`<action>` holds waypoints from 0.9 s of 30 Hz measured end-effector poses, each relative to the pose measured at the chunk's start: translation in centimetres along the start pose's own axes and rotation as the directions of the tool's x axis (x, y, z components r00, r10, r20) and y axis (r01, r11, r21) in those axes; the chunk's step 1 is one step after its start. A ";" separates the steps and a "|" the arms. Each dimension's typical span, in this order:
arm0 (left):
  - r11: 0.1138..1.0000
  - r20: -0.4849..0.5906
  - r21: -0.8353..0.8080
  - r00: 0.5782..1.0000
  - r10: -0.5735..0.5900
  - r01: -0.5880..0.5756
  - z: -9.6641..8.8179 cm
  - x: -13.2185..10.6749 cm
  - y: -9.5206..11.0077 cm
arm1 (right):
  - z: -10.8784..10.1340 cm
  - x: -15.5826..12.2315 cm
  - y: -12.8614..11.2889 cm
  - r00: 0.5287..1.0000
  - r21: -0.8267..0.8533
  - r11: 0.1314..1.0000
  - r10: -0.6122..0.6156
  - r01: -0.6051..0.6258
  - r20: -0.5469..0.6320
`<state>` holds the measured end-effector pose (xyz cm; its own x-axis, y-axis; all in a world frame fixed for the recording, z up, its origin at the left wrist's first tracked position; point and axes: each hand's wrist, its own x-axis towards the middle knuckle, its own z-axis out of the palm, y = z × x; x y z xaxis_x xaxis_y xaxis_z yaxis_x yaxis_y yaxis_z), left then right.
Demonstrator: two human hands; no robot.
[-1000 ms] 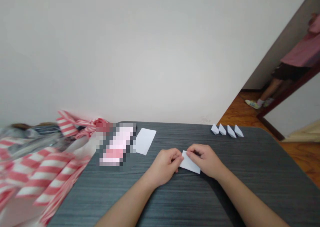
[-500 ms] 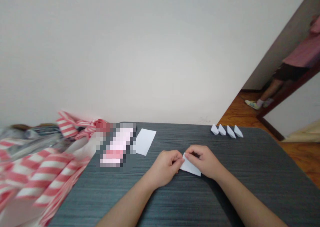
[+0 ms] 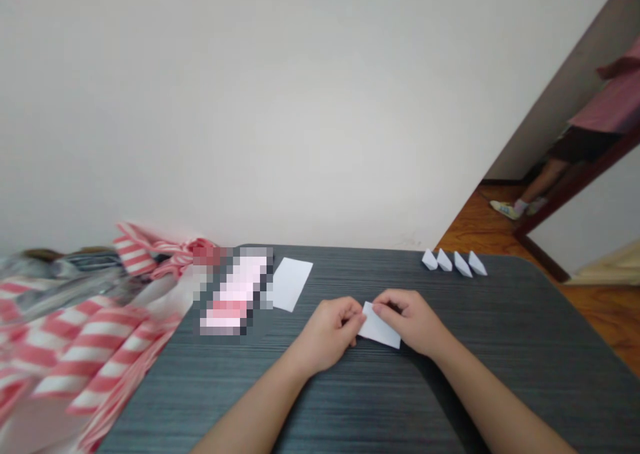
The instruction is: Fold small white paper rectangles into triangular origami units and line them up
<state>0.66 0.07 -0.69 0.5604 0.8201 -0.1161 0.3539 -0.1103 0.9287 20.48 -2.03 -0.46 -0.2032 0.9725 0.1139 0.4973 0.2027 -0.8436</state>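
Now we fold, a white paper strip (image 3: pixel 380 329) pinched tight
Our left hand (image 3: pixel 327 335) and right hand (image 3: pixel 410 321) clamp it; the crease needs firming

1. The left hand (image 3: pixel 327 334) and right hand (image 3: pixel 411 321) pinch a folded white paper (image 3: pixel 380 327) between them, above the dark grey tabletop (image 3: pixel 500 347).
2. A flat white sheet (image 3: pixel 293 284) lies at their ten o'clock.
3. Four folded paper shapes (image 3: pixel 453 263) stand in a row at their two o'clock.
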 end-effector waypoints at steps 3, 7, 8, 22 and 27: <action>0.999 -0.014 -0.037 1.000 -0.016 0.015 0.1 0.0 -0.1 | -0.1 0.0 0.1 1.000 -0.014 1.000 0.011 -0.011 -0.010; 0.997 -0.013 -0.073 0.999 -0.032 0.031 0.0 0.1 -0.1 | -0.1 0.0 0.2 1.000 -0.014 1.000 0.002 -0.002 -0.014; 0.995 -0.015 -0.089 0.999 -0.039 0.037 0.0 0.1 -0.1 | -0.1 0.0 0.2 1.000 -0.012 1.000 0.005 -0.006 -0.015; 0.970 -0.062 -0.238 0.996 -0.063 0.047 0.2 0.5 -1.0 | -0.7 -0.1 0.8 0.997 -0.010 0.998 0.070 -0.070 -0.028; 0.966 -0.066 -0.252 0.996 -0.067 0.048 0.2 0.6 -1.2 | -0.9 -0.2 1.0 0.995 -0.001 0.996 0.091 -0.091 -0.037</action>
<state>0.70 0.59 -1.91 0.4846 0.8610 -0.1543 0.1801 0.0744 0.9808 21.75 -1.91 -0.86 -0.1259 0.9905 0.0560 0.5142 0.1134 -0.8501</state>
